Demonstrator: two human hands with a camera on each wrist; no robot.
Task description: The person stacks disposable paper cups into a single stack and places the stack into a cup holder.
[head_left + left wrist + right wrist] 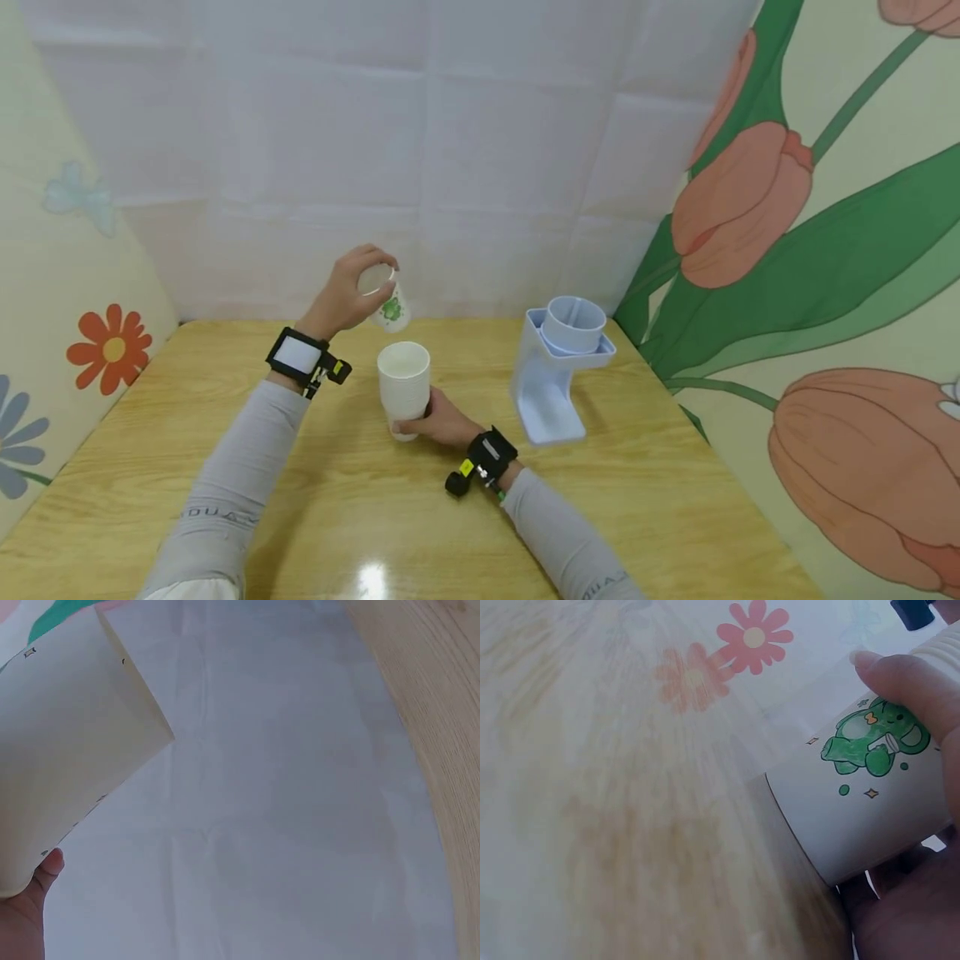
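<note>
My left hand (347, 290) holds a single white paper cup (392, 312) by its rim, above and behind the stack. A green picture shows on the cup's side. The left wrist view has this cup (75, 742) large at the left, the hand (22, 922) below it. My right hand (447, 421) grips the lower part of a stack of white paper cups (403, 385) standing upright on the table. Close up in the right wrist view, the stack's lowest cup (855, 817) carries a green cartoon animal, with the right hand's thumb (911, 682) across it.
A pale blue plastic stand (546, 404) stands to the right on the wooden table (660, 500), with a round cup-like piece (574, 325) in its top. White cloth (315, 150) hangs behind the table. Flower-printed panels (847, 250) flank both sides.
</note>
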